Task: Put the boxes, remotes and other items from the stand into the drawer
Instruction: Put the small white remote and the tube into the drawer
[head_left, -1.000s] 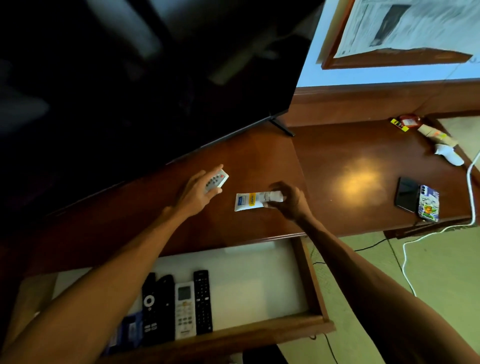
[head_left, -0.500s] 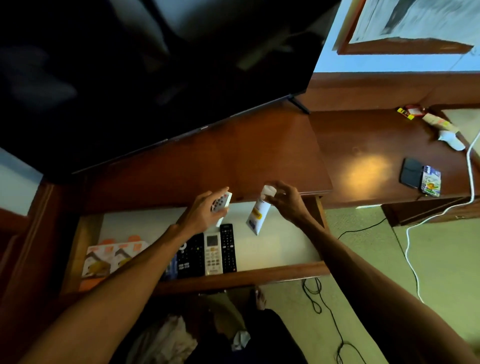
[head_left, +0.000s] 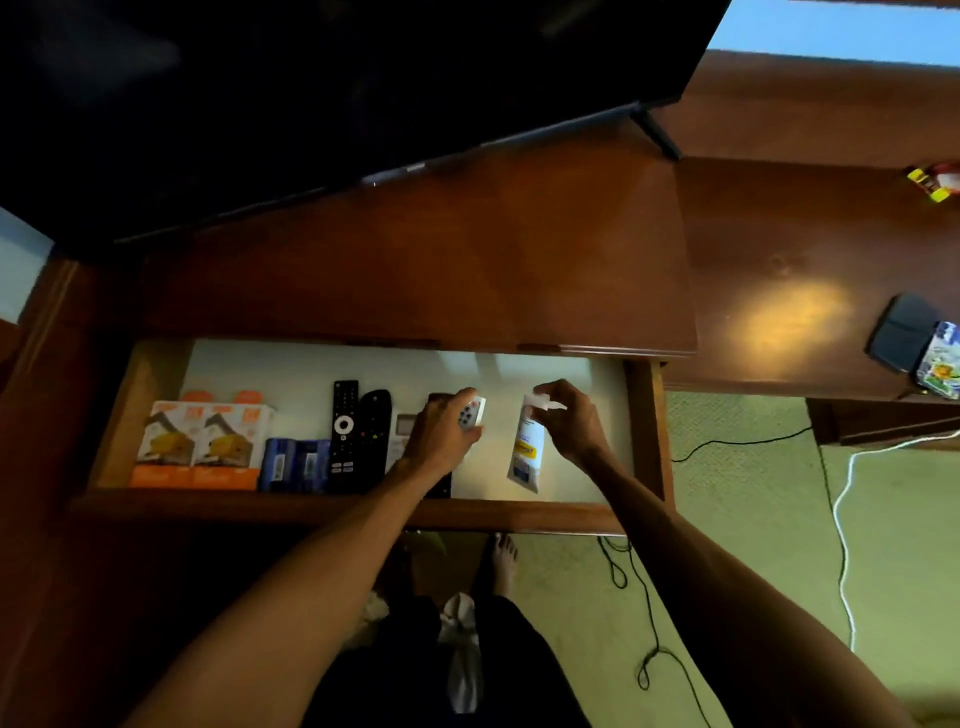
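Observation:
The open drawer (head_left: 641, 431) of the wooden stand (head_left: 467, 270) holds two orange-and-white boxes (head_left: 202, 441), a blue box (head_left: 296, 465) and several remotes (head_left: 345, 436) in a row. My left hand (head_left: 441, 436) is inside the drawer, shut on a small white remote (head_left: 471, 413), just above the row's right end. To its right my right hand (head_left: 569, 421) grips the cap end of a white tube (head_left: 527, 449) with a yellow label. The tube's lower end lies on the drawer's pale floor.
A large dark TV (head_left: 311, 93) stands on the stand's back. On the desk to the right lie a black phone (head_left: 901, 338), a colourful phone case (head_left: 940, 364) and a yellow item (head_left: 930, 184). Cables (head_left: 841, 519) run over the green carpet; my foot (head_left: 501, 564) is below the drawer.
Both hands came down from the stand top into the drawer, carrying the small remote and the tube. The tube went from hanging above the drawer to resting on its floor.

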